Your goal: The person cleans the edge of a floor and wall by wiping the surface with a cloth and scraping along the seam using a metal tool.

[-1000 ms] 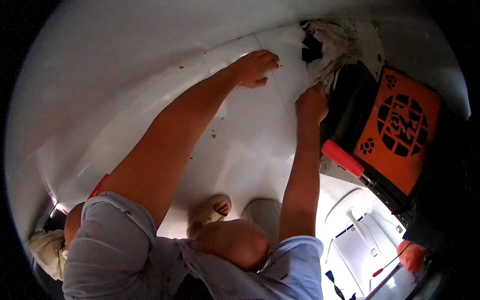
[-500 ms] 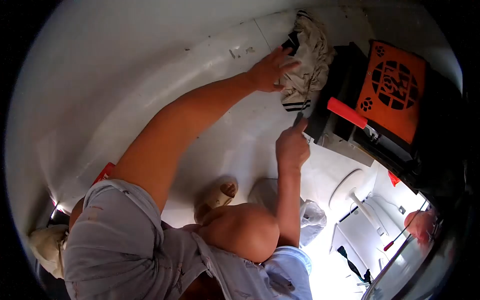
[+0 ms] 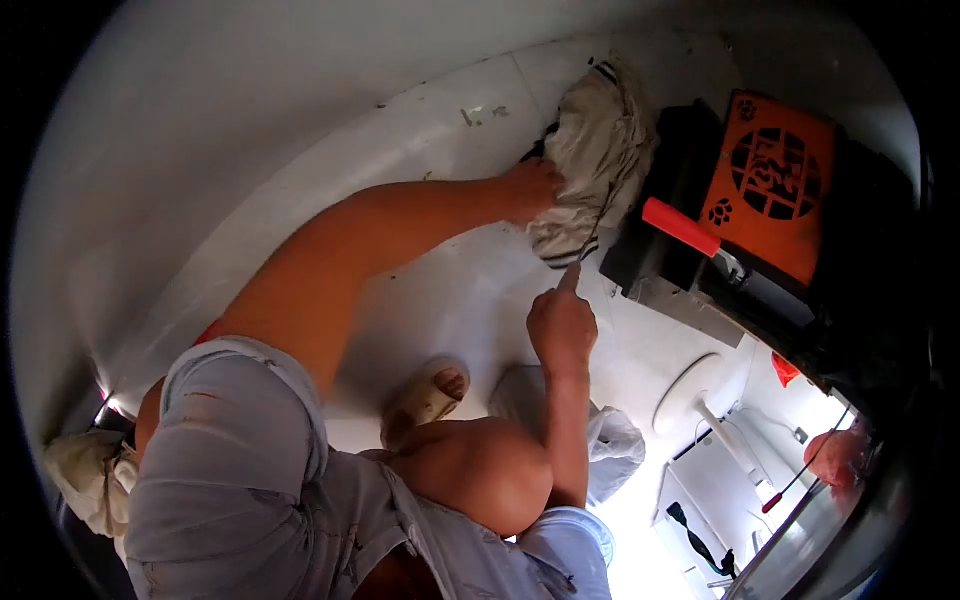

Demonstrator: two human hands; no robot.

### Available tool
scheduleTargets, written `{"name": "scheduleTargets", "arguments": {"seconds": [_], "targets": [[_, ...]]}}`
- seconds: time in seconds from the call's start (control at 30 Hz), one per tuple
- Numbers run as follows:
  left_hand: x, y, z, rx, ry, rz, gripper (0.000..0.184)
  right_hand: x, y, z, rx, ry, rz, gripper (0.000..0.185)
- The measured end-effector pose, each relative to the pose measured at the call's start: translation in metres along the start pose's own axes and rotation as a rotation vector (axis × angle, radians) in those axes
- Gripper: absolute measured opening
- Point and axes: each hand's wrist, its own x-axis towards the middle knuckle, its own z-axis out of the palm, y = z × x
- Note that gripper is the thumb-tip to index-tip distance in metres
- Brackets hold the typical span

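A crumpled beige garment [image 3: 597, 140] with dark striped trim lies on the white floor near the wall. My left hand [image 3: 532, 190] is at its left edge, fingers closed at the fabric and partly hidden by it. Just below the garment, my right hand [image 3: 563, 322] is wrapped round a thin tool [image 3: 592, 235], its index finger stretched along the handle. The tool's narrow shaft points up across the fabric; its exact kind cannot be made out.
An orange panel with cut-out patterns [image 3: 770, 185] and a red handle [image 3: 681, 227] stand right of the garment on dark boxes. A white round-based stand [image 3: 690, 392] is lower right. My sandalled foot [image 3: 425, 400] and a plastic bag [image 3: 615, 445] are below.
My left hand has gone from spread fingers over the garment to closing at its left edge. The garment has shifted slightly down and left and looks smoother; my right hand moved along with it.
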Motion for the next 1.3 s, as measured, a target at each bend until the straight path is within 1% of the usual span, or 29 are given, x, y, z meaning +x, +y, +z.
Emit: {"name": "scheduleTargets", "arguments": {"seconds": [0.07, 0.1, 0.17, 0.2, 0.23, 0.3, 0.37, 0.4, 0.5, 0.53, 0.57, 0.67, 0.7, 0.73, 0.83, 0.87, 0.97, 1.0, 1.07, 1.17, 1.27, 1.3], "targets": [[-0.033, 0.021, -0.006, -0.010, -0.074, 0.023, 0.034, -0.025, 0.002, -0.015, 0.122, -0.054, -0.016, 0.068], [-0.045, 0.029, -0.020, -0.042, -0.193, 0.020, 0.034, -0.036, 0.005, -0.022, 0.177, -0.078, -0.027, 0.065], [-0.060, 0.036, -0.055, -0.104, -0.423, 0.009, 0.036, -0.054, 0.021, -0.032, 0.257, -0.053, -0.064, 0.058], [-0.058, 0.032, -0.058, -0.213, -0.491, -0.026, 0.050, -0.062, 0.028, -0.040, 0.297, -0.043, -0.080, 0.055], [-0.056, 0.028, -0.060, -0.318, -0.344, -0.109, 0.060, -0.070, 0.031, -0.054, 0.338, -0.051, -0.028, 0.049], [-0.052, 0.021, -0.064, -0.522, -0.047, -0.275, 0.082, -0.084, 0.038, -0.073, 0.206, 0.048, 0.045, 0.044], [-0.040, 0.020, -0.060, -0.286, 0.177, -0.229, 0.100, -0.100, 0.041, -0.090, 0.143, 0.138, 0.057, 0.042], [-0.033, 0.022, -0.060, -0.166, 0.288, -0.205, 0.110, -0.106, 0.036, -0.102, 0.139, 0.148, 0.098, 0.040], [-0.011, 0.035, -0.066, -0.100, -0.085, -0.275, 0.116, -0.107, 0.028, -0.113, 0.247, 0.235, 0.162, 0.039], [-0.008, 0.035, -0.054, -0.095, -0.160, -0.294, 0.114, -0.099, 0.024, -0.112, 0.282, 0.217, 0.179, 0.040], [-0.008, 0.034, -0.042, -0.102, -0.137, -0.285, 0.111, -0.085, 0.027, -0.099, 0.297, 0.263, 0.139, 0.041], [-0.007, 0.026, -0.018, -0.115, -0.050, -0.252, 0.102, -0.046, 0.031, -0.063, 0.318, 0.265, 0.124, 0.042], [-0.006, 0.019, -0.013, -0.114, -0.013, -0.235, 0.098, -0.037, 0.037, -0.049, 0.330, 0.301, 0.068, 0.042], [-0.003, 0.008, -0.010, -0.109, 0.026, -0.213, 0.095, -0.030, 0.039, -0.040, 0.371, 0.293, 0.093, 0.042], [0.014, -0.022, -0.031, -0.068, 0.006, -0.238, 0.086, -0.019, 0.039, -0.028, 0.455, 0.309, 0.117, 0.043], [0.018, -0.030, -0.049, -0.049, -0.053, -0.308, 0.082, -0.017, 0.038, -0.027, 0.473, 0.321, 0.113, 0.043], [0.024, -0.067, -0.064, 0.006, -0.034, -0.572, 0.080, -0.011, 0.027, -0.037, 0.673, 0.291, 0.097, 0.044], [0.021, -0.081, -0.057, 0.030, 0.011, -0.568, 0.079, -0.008, 0.026, -0.036, 0.726, 0.293, 0.081, 0.045], [-0.003, -0.102, -0.042, 0.079, 0.098, -0.557, 0.078, -0.001, 0.025, -0.033, 0.832, 0.295, 0.052, 0.047], [-0.058, -0.085, -0.054, 0.070, 0.020, -0.565, 0.077, 0.011, 0.021, -0.030, 0.857, 0.290, 0.009, 0.048], [-0.133, -0.062, -0.055, 0.080, -0.046, -0.574, 0.078, 0.024, 0.028, -0.019, 0.881, 0.289, -0.037, 0.043], [-0.158, -0.058, -0.056, 0.074, -0.074, -0.578, 0.078, 0.026, 0.026, -0.021, 0.905, 0.294, -0.040, 0.045]]}}
